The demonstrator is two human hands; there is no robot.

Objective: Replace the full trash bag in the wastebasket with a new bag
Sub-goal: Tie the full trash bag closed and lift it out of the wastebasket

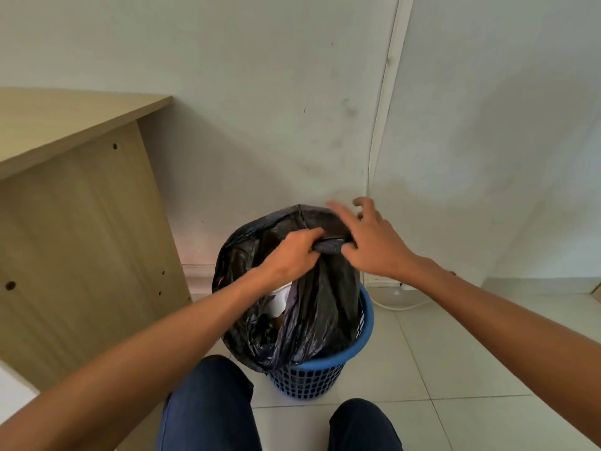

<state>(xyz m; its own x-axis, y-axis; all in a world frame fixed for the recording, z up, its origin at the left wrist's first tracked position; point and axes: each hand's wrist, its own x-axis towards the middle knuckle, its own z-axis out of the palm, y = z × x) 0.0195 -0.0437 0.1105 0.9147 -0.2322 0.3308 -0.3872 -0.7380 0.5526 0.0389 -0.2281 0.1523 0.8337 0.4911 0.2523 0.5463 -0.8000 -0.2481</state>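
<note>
Tiled floor by wall, upright black trash bag [312, 307] in blue wastebasket [328, 369], left hand [292, 255] pinching its gathered top, right hand [370, 242] spread

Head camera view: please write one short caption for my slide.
Both hands, left hand and right hand, gather the black plastic trash bag above the blue plastic lattice wastebasket.

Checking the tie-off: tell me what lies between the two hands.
In the head view, a twisted strand of the black trash bag spans from the left hand to the right hand.

Scuffed pale wall [260, 92], white tiled floor [455, 369], light wooden desk [74, 206] at left, evenly lit.
</note>
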